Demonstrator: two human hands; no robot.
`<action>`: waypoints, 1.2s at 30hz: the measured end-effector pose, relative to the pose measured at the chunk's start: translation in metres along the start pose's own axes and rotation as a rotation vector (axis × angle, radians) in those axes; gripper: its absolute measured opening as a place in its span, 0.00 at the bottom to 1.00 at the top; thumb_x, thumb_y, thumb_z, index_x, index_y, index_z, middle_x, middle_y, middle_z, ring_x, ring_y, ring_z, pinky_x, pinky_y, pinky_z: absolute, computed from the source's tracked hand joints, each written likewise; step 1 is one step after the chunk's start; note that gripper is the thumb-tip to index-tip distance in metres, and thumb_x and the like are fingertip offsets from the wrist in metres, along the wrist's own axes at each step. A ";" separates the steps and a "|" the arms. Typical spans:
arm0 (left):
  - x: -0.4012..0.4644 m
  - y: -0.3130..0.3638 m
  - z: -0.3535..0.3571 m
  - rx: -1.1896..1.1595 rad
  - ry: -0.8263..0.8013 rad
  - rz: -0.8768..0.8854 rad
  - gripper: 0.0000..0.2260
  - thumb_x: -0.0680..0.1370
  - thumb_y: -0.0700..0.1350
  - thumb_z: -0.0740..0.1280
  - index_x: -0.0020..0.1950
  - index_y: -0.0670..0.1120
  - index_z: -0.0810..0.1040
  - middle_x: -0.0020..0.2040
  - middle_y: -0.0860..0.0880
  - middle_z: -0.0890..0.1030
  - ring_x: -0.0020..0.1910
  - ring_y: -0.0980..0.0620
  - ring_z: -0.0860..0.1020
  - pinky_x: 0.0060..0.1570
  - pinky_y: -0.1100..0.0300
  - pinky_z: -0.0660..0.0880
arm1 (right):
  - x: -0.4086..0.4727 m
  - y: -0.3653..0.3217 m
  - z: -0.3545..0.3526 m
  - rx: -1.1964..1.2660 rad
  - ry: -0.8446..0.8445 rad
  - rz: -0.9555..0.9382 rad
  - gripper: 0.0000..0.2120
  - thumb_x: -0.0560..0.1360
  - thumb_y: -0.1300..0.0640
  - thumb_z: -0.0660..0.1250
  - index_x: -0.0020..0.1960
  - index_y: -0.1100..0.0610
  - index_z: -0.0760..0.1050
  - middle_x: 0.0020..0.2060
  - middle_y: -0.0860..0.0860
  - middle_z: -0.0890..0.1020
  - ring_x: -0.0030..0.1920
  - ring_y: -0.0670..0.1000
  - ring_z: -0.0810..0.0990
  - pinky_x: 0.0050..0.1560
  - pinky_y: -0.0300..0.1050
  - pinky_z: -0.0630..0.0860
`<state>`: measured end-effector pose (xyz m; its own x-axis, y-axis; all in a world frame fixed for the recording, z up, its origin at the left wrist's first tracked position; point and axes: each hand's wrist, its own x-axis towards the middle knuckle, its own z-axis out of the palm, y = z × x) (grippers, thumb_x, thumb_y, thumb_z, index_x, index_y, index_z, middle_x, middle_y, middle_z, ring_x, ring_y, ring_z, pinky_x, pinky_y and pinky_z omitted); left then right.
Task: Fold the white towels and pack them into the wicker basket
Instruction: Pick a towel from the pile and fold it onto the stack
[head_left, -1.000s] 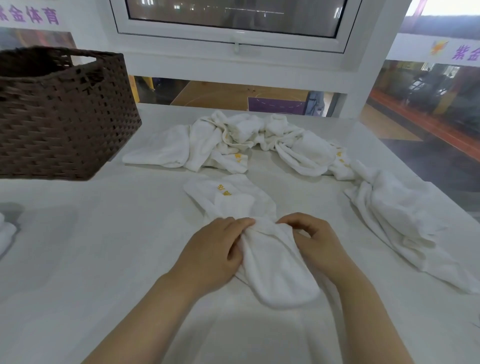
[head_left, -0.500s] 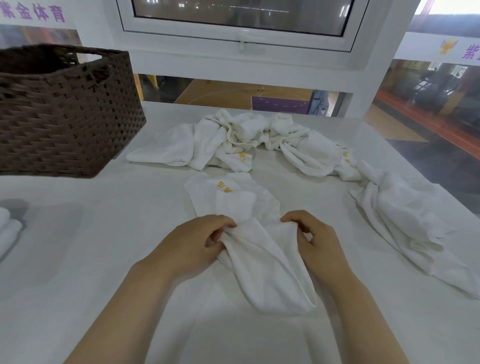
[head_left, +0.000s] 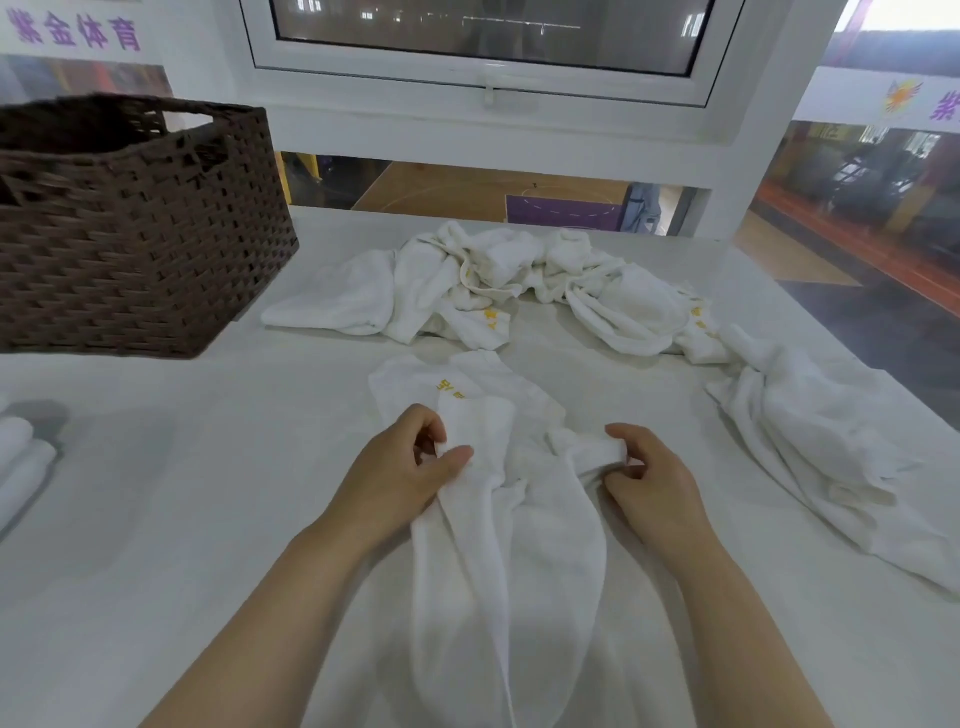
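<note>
A white towel (head_left: 511, 561) with yellow lettering lies rumpled in front of me on the white table (head_left: 182, 519). My left hand (head_left: 400, 473) pinches its left edge between thumb and fingers. My right hand (head_left: 649, 483) grips a bunched fold on its right side. The two hands are about a hand's width apart, with the cloth slack between them and trailing toward me. The dark brown wicker basket (head_left: 130, 244) stands at the far left of the table; its inside is hidden.
A heap of loose white towels (head_left: 498, 280) lies across the back of the table. Another crumpled towel (head_left: 821, 441) stretches along the right edge. Rolled white towels (head_left: 21, 467) sit at the left edge. A window frame rises behind the table.
My hands have moved apart, spreading the towel's upper edge between them. The cloth now hangs longer toward me than it did a second ago.
</note>
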<state>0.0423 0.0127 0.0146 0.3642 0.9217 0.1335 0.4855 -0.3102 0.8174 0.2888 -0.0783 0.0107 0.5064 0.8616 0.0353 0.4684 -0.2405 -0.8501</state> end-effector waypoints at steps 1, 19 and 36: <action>0.000 -0.001 0.004 0.002 0.018 -0.016 0.09 0.75 0.50 0.71 0.45 0.53 0.71 0.37 0.55 0.74 0.32 0.60 0.71 0.32 0.68 0.68 | 0.000 0.000 0.000 -0.002 0.007 -0.023 0.20 0.73 0.67 0.64 0.59 0.48 0.76 0.49 0.42 0.81 0.46 0.42 0.78 0.42 0.27 0.69; -0.024 0.040 0.028 -0.521 -0.057 0.134 0.18 0.74 0.43 0.66 0.61 0.60 0.75 0.53 0.54 0.80 0.49 0.53 0.79 0.48 0.66 0.75 | -0.035 -0.044 0.030 0.383 -0.018 -0.358 0.07 0.77 0.62 0.65 0.47 0.51 0.79 0.38 0.48 0.83 0.38 0.50 0.80 0.42 0.48 0.78; -0.026 0.036 0.036 -0.308 -0.011 0.282 0.15 0.75 0.42 0.62 0.58 0.58 0.76 0.53 0.55 0.77 0.56 0.49 0.77 0.53 0.60 0.75 | -0.035 -0.047 0.029 0.692 -0.172 -0.189 0.08 0.76 0.60 0.64 0.51 0.63 0.78 0.41 0.59 0.84 0.41 0.56 0.83 0.45 0.47 0.81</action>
<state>0.0786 -0.0308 0.0207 0.4582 0.8073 0.3719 0.1058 -0.4650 0.8790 0.2279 -0.0846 0.0346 0.3155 0.9318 0.1793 -0.0567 0.2071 -0.9767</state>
